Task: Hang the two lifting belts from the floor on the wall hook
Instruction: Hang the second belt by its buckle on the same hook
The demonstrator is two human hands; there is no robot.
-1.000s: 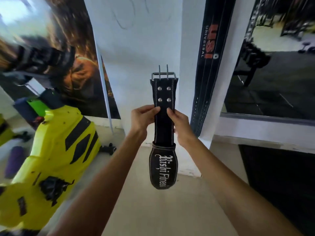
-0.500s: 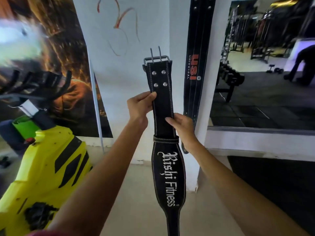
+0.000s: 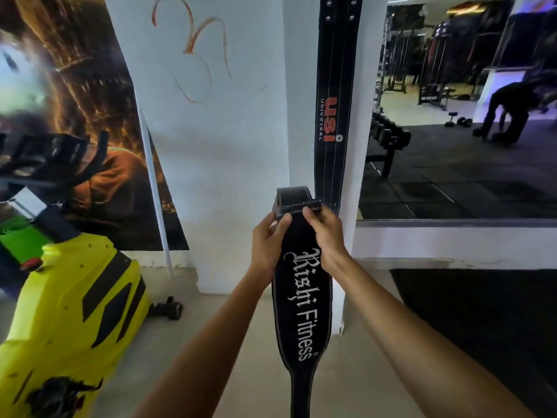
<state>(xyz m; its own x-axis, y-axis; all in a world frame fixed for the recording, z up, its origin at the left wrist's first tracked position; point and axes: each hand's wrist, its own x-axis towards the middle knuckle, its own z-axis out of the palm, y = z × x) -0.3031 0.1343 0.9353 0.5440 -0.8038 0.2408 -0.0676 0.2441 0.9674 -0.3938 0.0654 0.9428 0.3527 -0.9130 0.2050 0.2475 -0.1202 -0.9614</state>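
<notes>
At frame centre we grip the black Rishi Fitness belt (image 3: 301, 300), left hand (image 3: 269, 247) and right hand (image 3: 324, 236) both pinching its folded top. Just beyond, the USI belt (image 3: 334, 116) hangs flat against the white pillar (image 3: 298, 101); bare floor (image 3: 211, 342) lies open below.

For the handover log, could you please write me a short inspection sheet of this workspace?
Surface: pale floor, black mat at right.
Job's things: Rishi Fitness belt held up, top folded over; USI belt hanging on the white pillar; hook out of view.
Clutter: yellow machine at left.
Hands: left hand and right hand both grip the belt's fold.
Cables: nothing seen.
Surroundings: poster, mirror.
</notes>
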